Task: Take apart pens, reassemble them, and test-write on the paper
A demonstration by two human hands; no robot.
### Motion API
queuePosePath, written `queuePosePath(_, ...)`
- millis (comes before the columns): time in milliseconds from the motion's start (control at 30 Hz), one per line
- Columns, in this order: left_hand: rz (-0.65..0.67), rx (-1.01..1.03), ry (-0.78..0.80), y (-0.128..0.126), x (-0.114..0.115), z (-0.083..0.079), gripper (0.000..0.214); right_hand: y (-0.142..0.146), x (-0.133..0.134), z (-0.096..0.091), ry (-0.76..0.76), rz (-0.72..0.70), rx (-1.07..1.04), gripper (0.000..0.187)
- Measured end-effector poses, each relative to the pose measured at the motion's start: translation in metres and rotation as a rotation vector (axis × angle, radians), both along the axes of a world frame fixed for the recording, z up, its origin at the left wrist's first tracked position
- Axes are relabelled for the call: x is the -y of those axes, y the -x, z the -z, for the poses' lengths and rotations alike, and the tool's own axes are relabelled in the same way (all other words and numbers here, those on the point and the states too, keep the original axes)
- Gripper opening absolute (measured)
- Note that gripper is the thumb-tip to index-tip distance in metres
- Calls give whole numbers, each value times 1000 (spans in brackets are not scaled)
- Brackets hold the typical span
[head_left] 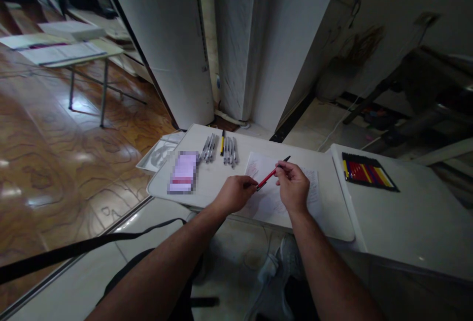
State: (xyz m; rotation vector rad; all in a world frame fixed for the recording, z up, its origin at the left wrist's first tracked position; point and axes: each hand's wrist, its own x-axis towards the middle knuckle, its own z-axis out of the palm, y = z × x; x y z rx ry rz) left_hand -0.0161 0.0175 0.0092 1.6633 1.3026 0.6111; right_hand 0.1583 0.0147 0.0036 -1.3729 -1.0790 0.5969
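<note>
A red pen (266,179) with black ends slants above a sheet of paper (264,207), its far end pointing up and to the right. My left hand (237,193) is closed, with its fingertips pinching the pen's lower left end. Thumb and fingers of my right hand (294,185) are pinched on the pen's upper right part. Scribbled marks show on the paper, partly covered by both hands. To the left on the white table (214,183) lie two groups of see-through pens with dark parts, one group (209,147) and another group (231,151), with a yellow and black pen (222,143) between them.
A blurred-out pinkish rectangle (184,172) lies at the table's left end. On the adjoining white surface (414,212) at right rests a dark-edged pack of coloured sticks (369,171). Printed sheets (157,156) stick out beyond the table's left edge. White pillars (236,40) stand behind.
</note>
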Motion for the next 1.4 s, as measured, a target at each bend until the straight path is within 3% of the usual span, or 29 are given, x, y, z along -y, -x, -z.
queuePosePath(633,-41,82,135,-4,3,9,24,6,5,1,-29,-44,87,19)
queuePosePath(1200,-2,51,47,0,3,1,19,4,7,-3,-74,-2,114,21)
queuePosePath(1300,-3,76,63,0,3,3,18,6,8,-3,-59,-20,99,24)
queuePosePath(1400,-28,152,117,-2,3,3,14,9,8,-5,-61,-23,47,39)
